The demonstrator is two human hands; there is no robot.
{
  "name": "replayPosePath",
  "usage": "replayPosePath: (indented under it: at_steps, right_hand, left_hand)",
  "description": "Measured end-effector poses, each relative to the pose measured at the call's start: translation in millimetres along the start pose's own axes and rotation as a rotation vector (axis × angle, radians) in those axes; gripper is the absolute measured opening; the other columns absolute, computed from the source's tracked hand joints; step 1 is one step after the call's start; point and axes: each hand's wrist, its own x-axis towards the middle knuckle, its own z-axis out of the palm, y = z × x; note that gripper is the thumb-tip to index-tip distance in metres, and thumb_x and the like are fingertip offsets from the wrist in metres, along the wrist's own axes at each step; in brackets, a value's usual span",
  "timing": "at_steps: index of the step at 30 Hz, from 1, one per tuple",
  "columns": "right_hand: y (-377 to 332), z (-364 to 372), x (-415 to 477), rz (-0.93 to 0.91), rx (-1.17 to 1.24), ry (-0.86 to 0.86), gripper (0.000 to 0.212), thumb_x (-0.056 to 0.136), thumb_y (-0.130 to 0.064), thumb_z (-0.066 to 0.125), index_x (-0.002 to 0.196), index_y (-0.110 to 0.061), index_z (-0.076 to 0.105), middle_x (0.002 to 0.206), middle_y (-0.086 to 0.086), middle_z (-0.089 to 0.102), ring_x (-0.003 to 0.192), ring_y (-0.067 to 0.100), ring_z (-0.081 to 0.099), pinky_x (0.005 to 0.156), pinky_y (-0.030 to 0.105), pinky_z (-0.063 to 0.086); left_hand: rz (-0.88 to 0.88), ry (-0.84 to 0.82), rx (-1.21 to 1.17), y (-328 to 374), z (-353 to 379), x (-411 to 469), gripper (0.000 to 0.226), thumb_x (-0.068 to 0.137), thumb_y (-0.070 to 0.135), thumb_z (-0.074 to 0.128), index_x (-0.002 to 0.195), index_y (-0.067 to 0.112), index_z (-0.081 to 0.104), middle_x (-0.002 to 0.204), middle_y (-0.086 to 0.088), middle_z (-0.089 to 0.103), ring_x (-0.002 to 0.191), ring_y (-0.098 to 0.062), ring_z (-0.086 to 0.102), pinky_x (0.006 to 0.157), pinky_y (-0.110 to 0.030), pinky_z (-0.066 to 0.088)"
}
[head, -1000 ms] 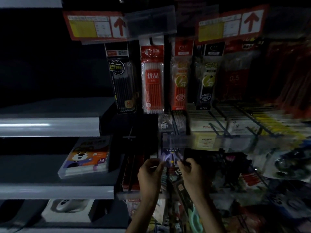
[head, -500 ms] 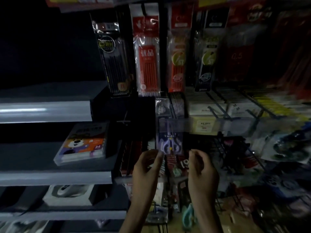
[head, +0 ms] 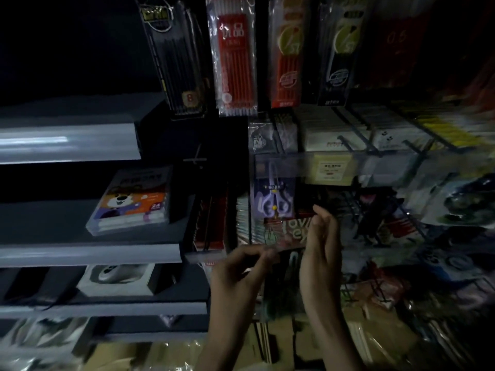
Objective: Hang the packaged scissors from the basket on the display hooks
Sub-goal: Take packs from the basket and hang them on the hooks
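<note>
one scissors pack, two hands

Both bare forearms rise from the bottom edge, side by side and a little apart. The bare left hand has its fingers curled, tips drawn against the thumb; blur hides whether they pinch anything. The bare right hand stands edge-on and higher, fingers loosely bent upward, holding nothing.
</note>
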Motion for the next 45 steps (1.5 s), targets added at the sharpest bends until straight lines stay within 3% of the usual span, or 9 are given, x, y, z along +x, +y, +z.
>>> replayPosePath:
  at_steps: [3,8,13,18,24,30,33,37,45]
  right_hand:
    - [-3,-10,2,-0.021,-0.014,-0.11,0.041,0.1,-0.047,0.041,0.134,-0.03,0.057,0.11,-0.036,0.06,0.102,-0.026,0.054,0.079,0.002,0.044]
    - [-10,-24,9,-0.001,-0.001,-0.317,0.019,0.092,-0.035,0.069,0.108,-0.025,0.073,0.105,-0.007,0.076,0.104,0.008,0.071,0.087,0.027,0.057]
    - [-12,-26,7,-0.008,0.022,-0.328,0.014,0.096,-0.026,0.069,0.105,-0.017,0.076,0.101,0.003,0.078,0.1,0.02,0.073,0.089,0.042,0.058]
    - [-10,-25,10,-0.022,0.04,-0.254,0.015,0.095,-0.024,0.071,0.108,-0.02,0.075,0.103,-0.004,0.078,0.098,0.01,0.073,0.082,0.025,0.057]
    - [-1,-26,23,-0.086,-0.017,-0.126,0.012,0.095,-0.027,0.071,0.105,-0.02,0.073,0.1,-0.005,0.076,0.097,0.008,0.071,0.078,0.02,0.052]
    - [-4,-25,27,-0.125,-0.05,-0.094,0.01,0.098,-0.018,0.069,0.099,-0.028,0.069,0.094,-0.019,0.073,0.089,-0.005,0.067,0.071,0.01,0.048]
    - [-9,-25,28,-0.12,-0.02,-0.085,0.009,0.098,-0.019,0.069,0.104,-0.025,0.07,0.099,-0.013,0.074,0.094,0.002,0.069,0.075,0.018,0.052]
    - [-20,-21,28,-0.128,0.06,-0.072,0.009,0.098,-0.017,0.069,0.104,-0.023,0.07,0.097,-0.007,0.075,0.093,0.007,0.07,0.074,0.019,0.052]
    - [-37,-7,34,-0.14,0.146,-0.077,0.015,0.095,-0.017,0.072,0.109,-0.019,0.07,0.1,-0.006,0.075,0.096,0.007,0.071,0.074,0.019,0.054]
  left_hand:
    - [0.074,0.038,0.009,5,-7,8,0.017,0.084,0.028,0.073,0.089,0.014,0.081,0.085,0.001,0.08,0.083,-0.011,0.076,0.071,-0.018,0.055]
    - [0.033,0.023,-0.123,11,-15,26,0.022,0.088,0.022,0.071,0.097,0.004,0.079,0.094,-0.008,0.08,0.091,-0.019,0.077,0.074,-0.023,0.058]
    - [-0.001,-0.048,-0.167,12,-15,41,0.022,0.094,0.02,0.07,0.102,0.002,0.078,0.1,-0.015,0.078,0.096,-0.03,0.076,0.082,-0.036,0.063]
    - [0.063,-0.043,-0.096,22,-12,53,0.017,0.096,0.013,0.07,0.11,0.005,0.075,0.103,-0.013,0.078,0.094,-0.023,0.076,0.078,-0.027,0.06]
    - [0.184,0.01,-0.08,48,-9,72,0.022,0.099,0.019,0.071,0.121,0.016,0.074,0.113,-0.005,0.078,0.11,-0.024,0.074,0.098,-0.041,0.058]
    - [0.15,-0.111,-0.119,67,-4,71,0.015,0.101,0.022,0.067,0.101,0.009,0.074,0.093,-0.004,0.072,0.093,-0.016,0.069,0.091,-0.034,0.055]
    - [0.163,-0.154,-0.182,76,-5,61,0.02,0.099,0.03,0.064,0.094,0.012,0.073,0.09,-0.004,0.069,0.089,-0.015,0.066,0.088,-0.028,0.054]
    - [0.203,-0.167,-0.238,89,-7,57,0.034,0.103,0.038,0.058,0.11,0.01,0.075,0.093,-0.006,0.069,0.091,-0.019,0.065,0.091,-0.031,0.055]
    - [0.352,-0.16,-0.029,108,-14,60,0.024,0.108,0.023,0.053,0.115,0.015,0.075,0.098,-0.013,0.067,0.09,-0.021,0.063,0.084,-0.025,0.052]
